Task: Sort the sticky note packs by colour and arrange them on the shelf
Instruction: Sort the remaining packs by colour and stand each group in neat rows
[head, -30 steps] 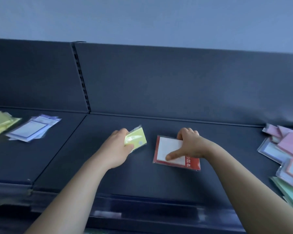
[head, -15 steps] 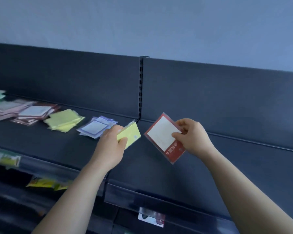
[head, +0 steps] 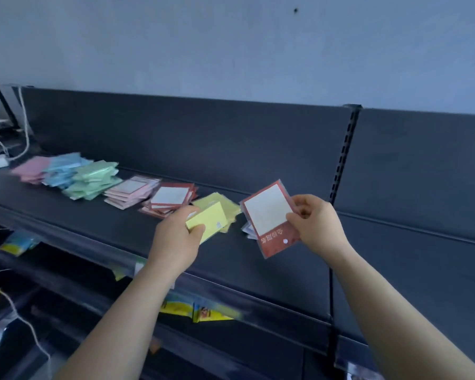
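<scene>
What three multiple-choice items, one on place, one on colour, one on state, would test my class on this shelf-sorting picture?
1. Where does the yellow pile lie?
A. Just right of the red-framed pile
B. Left of the pink pile
C. On the lower shelf

2. What colour is the pack in the left hand?
A. Blue
B. Yellow
C. Green

3. How is the red-framed pack?
A. Flat on the shelf
B. On its pile
C. Held up by the right hand

Answers: 1 A, the piles sit side by side; 2 B, its face is plain yellow; 3 C, fingers pinch its edge above the shelf.
</scene>
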`<move>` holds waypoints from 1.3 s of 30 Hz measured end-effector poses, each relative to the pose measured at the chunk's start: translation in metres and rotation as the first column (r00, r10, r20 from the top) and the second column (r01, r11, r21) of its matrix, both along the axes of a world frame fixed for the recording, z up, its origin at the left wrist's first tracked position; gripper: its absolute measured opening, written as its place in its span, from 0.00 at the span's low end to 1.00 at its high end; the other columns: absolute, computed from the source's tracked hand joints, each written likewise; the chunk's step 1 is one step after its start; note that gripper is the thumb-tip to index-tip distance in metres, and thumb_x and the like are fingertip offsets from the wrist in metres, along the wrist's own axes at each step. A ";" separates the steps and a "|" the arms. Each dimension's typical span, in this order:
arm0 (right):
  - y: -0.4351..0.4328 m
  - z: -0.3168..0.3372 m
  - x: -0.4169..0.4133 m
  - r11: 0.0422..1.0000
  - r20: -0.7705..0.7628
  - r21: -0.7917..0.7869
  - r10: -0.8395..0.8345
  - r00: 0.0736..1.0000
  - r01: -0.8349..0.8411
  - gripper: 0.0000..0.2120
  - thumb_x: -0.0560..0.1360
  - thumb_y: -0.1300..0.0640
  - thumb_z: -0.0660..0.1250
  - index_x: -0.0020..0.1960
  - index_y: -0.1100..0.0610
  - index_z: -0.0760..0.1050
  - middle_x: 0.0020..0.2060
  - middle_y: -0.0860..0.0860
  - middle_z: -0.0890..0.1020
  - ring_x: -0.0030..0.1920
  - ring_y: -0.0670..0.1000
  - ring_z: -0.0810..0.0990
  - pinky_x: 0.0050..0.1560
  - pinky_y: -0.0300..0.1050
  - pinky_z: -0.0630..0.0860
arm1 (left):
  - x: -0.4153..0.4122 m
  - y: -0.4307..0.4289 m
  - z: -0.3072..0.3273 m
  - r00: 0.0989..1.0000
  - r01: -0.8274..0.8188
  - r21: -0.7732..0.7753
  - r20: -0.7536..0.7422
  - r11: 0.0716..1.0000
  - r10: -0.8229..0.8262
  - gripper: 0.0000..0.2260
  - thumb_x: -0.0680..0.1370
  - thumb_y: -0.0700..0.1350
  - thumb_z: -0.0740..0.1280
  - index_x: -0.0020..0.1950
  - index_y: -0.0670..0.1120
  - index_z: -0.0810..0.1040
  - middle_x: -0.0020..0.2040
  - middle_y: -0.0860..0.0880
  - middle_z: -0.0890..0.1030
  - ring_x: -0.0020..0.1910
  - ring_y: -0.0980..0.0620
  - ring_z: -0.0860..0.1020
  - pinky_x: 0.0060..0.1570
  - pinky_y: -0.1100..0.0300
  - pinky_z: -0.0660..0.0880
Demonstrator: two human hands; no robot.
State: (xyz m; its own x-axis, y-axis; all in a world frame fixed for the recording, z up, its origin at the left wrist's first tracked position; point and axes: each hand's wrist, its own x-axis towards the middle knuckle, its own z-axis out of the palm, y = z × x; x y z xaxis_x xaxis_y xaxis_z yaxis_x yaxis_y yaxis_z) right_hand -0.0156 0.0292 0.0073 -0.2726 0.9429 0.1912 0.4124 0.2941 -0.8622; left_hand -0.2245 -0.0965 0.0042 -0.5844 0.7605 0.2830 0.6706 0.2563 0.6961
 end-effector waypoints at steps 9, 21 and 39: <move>0.007 -0.003 -0.090 0.998 0.001 -0.019 0.054 0.999 -0.054 0.18 0.76 0.62 0.64 0.65 0.56 0.71 0.42 0.46 0.80 0.40 0.42 0.79 0.30 0.30 0.71 | -0.077 0.000 -0.001 0.989 -0.126 0.007 0.079 0.992 0.125 0.17 0.78 0.43 0.67 0.65 0.44 0.70 0.53 0.46 0.75 0.38 0.56 0.72 0.29 0.64 0.64; 0.039 -0.006 -0.198 0.991 0.038 0.002 0.131 0.991 -0.132 0.15 0.77 0.62 0.63 0.63 0.56 0.73 0.48 0.50 0.81 0.41 0.45 0.79 0.31 0.31 0.69 | -0.150 0.003 -0.006 0.957 -0.279 0.024 0.093 0.960 0.276 0.13 0.81 0.42 0.62 0.64 0.42 0.67 0.49 0.46 0.73 0.43 0.47 0.71 0.32 0.58 0.63; 0.036 -0.019 -0.277 0.996 0.242 0.085 0.011 0.970 -0.032 0.03 0.72 0.57 0.69 0.43 0.55 0.82 0.40 0.49 0.83 0.42 0.50 0.81 0.44 0.45 0.78 | -0.235 0.033 -0.001 0.990 -0.036 0.251 0.143 0.967 0.000 0.07 0.78 0.44 0.67 0.54 0.48 0.73 0.44 0.56 0.79 0.42 0.55 0.79 0.40 0.56 0.78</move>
State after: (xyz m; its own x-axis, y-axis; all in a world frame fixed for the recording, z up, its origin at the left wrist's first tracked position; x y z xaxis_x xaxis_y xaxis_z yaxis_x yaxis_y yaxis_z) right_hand -0.2928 0.0652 -0.0115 -0.3407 0.9188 0.1995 0.5974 0.3754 -0.7087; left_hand -0.4593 -0.0638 0.0029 -0.6449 0.6639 0.3784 0.5584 0.0713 0.8265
